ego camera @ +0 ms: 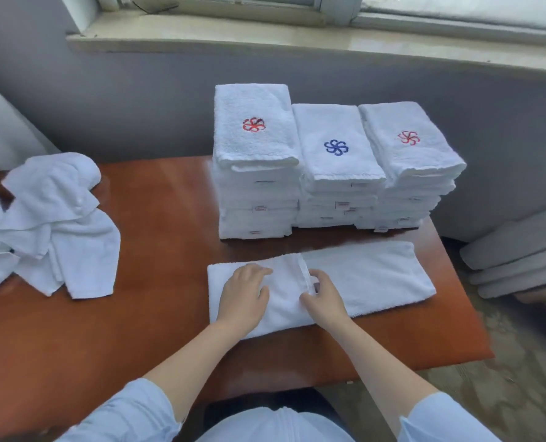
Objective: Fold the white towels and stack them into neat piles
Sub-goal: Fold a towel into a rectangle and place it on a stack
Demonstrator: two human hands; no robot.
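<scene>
Pale blue sleeves point(131, 409) lowest in view, bare forearms reaching forward over the brown table point(137, 330). Just beyond, a long white towel point(376, 275) flat on the table near its front edge, left end folded over toward the middle, hemmed edge of that flap running across the width. Left hand point(243, 295) palm down on the folded flap, fingers relaxed, resting on the cloth. Right hand point(324, 298) just beside it, close but not touching, fingers and thumb curled at the flap's hem, pinching it. Right half of the towel uncovered, stretching away past the right hand. Behind the towel, apart from it, three stacks point(338, 199) of folded white towels side by side, touching: red emblem on the left and right tops, blue on the middle. Far left on the table, a loose heap point(51, 224) of unfolded white towels, well apart from both hands.
</scene>
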